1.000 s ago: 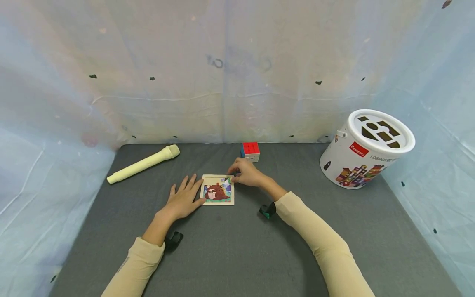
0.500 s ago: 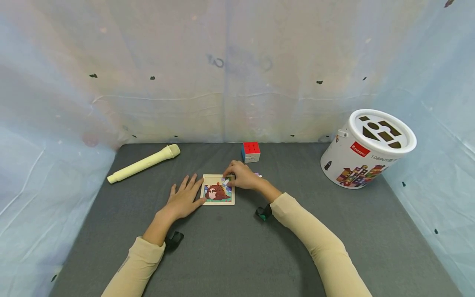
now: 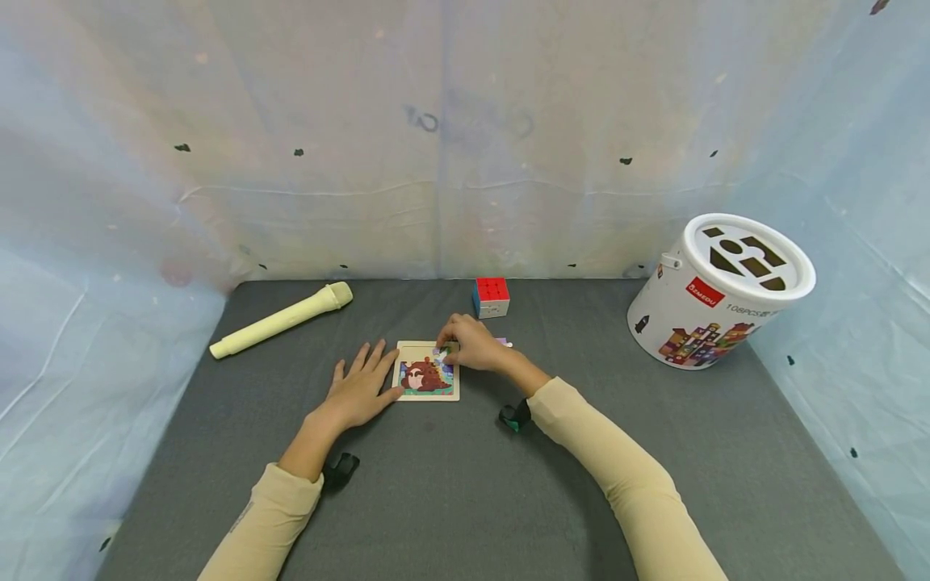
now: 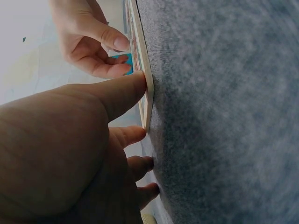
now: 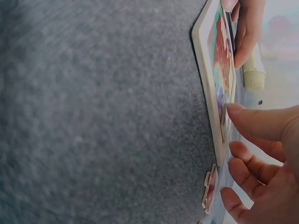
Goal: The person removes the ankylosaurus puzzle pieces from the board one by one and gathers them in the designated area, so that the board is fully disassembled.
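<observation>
A square wooden puzzle with a brown dinosaur picture lies flat mid-table in the head view. My left hand spreads its fingers at the left side, thumb and index fingertip touching the frame; in the left wrist view the thumb presses its edge. Over the upper right corner, my right hand has its thumb and index finger curled at a small puzzle piece, partly hidden by the fingers. In the right wrist view the right thumb touches the puzzle's surface there. A loose puzzle piece lies beside the frame.
Behind the right hand stands a red-topped puzzle cube. A pale yellow microphone lies at the back left. At the right stands a white bucket with shape holes in its lid. Plastic sheeting surrounds the grey table.
The right hand has moved slightly left, onto the puzzle's upper right corner, uncovering a purple loose piece behind its wrist. Between the last two head frames almost nothing moves. The left hand stays put.
</observation>
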Motion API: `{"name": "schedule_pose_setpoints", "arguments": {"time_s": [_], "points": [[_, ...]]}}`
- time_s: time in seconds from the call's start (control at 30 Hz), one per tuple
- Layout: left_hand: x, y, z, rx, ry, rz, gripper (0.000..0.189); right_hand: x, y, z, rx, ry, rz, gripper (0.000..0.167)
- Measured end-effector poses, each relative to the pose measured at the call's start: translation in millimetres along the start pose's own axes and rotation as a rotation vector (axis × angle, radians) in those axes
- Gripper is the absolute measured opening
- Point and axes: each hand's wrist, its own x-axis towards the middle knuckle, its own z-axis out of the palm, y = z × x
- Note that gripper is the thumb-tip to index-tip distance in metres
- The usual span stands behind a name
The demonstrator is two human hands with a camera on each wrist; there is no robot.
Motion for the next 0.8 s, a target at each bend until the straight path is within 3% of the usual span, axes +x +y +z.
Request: {"name": "schedule_pose_setpoints", "arguments": {"time_s": [0.8], "points": [[-1.1, 0.4, -0.7, -0.001, 0.014, 0.014, 0.072, 3.0, -5.4, 0.7, -0.007, -0.022, 0.022, 0.025]]}}
